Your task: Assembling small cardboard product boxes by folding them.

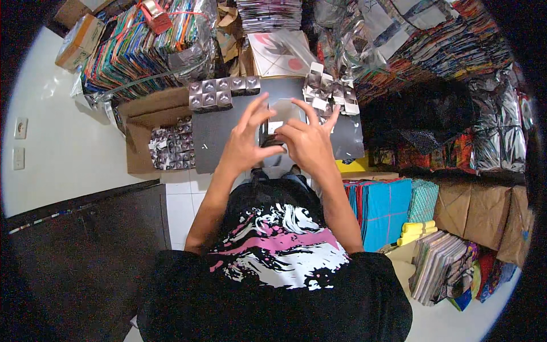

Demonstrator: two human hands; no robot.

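Observation:
A small dark carton (270,137) with a white inner flap stands between my hands above the grey tabletop. My left hand (245,143) curves round its left side, thumb and fingers spread apart; whether they press on the carton cannot be made out. At the white flap, the bent fingers of my right hand (308,139) pinch the carton, while its index and little fingers stick out. My right hand hides part of the carton. Folded small boxes (210,93) stand in rows at the table's back left. Unfolded carton blanks (324,87) are heaped at the back right.
A cardboard box (139,147) holding many small boxes adjoins the grey table (213,147) at left. Bundled bags (141,51) with a red tape dispenser (156,17) rise behind. More bundles (431,60) and blue stacks (386,213) crowd the right side.

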